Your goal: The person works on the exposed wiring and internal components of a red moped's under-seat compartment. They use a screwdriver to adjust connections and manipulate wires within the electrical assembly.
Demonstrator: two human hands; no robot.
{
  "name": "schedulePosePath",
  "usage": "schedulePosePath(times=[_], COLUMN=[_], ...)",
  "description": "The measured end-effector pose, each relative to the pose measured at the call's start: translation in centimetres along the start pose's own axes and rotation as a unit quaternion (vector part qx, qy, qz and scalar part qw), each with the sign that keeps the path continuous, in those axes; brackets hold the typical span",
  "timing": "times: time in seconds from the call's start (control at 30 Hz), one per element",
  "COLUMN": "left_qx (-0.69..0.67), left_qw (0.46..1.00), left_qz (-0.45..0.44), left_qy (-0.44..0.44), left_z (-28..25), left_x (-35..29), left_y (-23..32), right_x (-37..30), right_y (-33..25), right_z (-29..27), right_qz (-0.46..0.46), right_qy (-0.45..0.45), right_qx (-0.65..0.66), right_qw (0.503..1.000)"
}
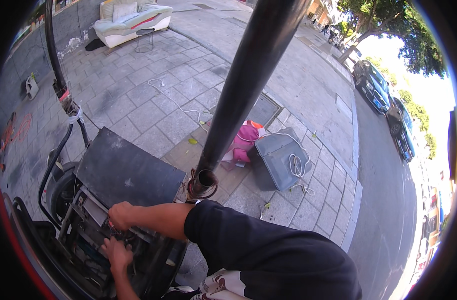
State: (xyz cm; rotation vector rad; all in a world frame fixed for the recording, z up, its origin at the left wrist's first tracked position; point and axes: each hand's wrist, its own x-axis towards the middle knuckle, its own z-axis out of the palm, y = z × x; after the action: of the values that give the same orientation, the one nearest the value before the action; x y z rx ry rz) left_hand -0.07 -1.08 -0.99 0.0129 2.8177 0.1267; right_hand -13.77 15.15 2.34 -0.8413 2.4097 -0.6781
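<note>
My right hand [121,216] reaches in from the right over an open compartment [91,245] of a dark wheeled vehicle. Its fingers are closed round a small red-handled tool [111,226], whose exact kind I cannot make out. Just below it, my left hand [118,254] is bent inside the same compartment, fingers curled among dark parts and wires. Whatever those fingers hold is too small to name. Beside my right forearm lies a flat dark panel [128,167], scuffed and tilted. Shadow hides much of the compartment's inside.
A thick black pole [243,80] slants across the middle, close to my right arm. Beyond it stand a grey lidded bin [278,160] with white cord and a pink bag [247,137]. A worn sofa [133,22] is far left; parked cars [373,87] line the road.
</note>
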Motion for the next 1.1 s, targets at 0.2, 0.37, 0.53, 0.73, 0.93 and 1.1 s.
schedulePosePath(times=[0.2,0.37,0.53,0.73,0.93,1.1], left_qx=[-0.015,-0.011,-0.04,-0.021,-0.008,0.006], left_qw=[0.999,1.0,0.998,0.998,0.998,0.998], left_qz=[-0.026,-0.001,-0.043,-0.064,-0.053,-0.064], left_qy=[-0.014,-0.017,-0.036,-0.009,0.016,0.023], left_z=[-1.3,-1.6,-1.7,-2.4,-2.3,-1.8], left_x=[-1.0,0.7,-0.3,-0.5,0.0,0.1], left_y=[0.2,0.2,-1.0,-0.5,-0.3,-0.5], right_x=[0.8,4.7,4.6,6.3,7.1,7.1], right_y=[-1.4,4.8,2.5,0.8,1.3,0.6], right_z=[-0.2,1.8,0.1,-0.2,-0.6,-0.3], right_qz=[0.002,-0.117,0.055,0.089,0.071,0.056], right_qy=[-0.033,-0.039,-0.075,-0.084,-0.061,-0.049], right_qx=[-0.009,-0.158,0.074,0.058,0.072,0.088], right_qw=[0.999,0.98,0.993,0.991,0.993,0.993])
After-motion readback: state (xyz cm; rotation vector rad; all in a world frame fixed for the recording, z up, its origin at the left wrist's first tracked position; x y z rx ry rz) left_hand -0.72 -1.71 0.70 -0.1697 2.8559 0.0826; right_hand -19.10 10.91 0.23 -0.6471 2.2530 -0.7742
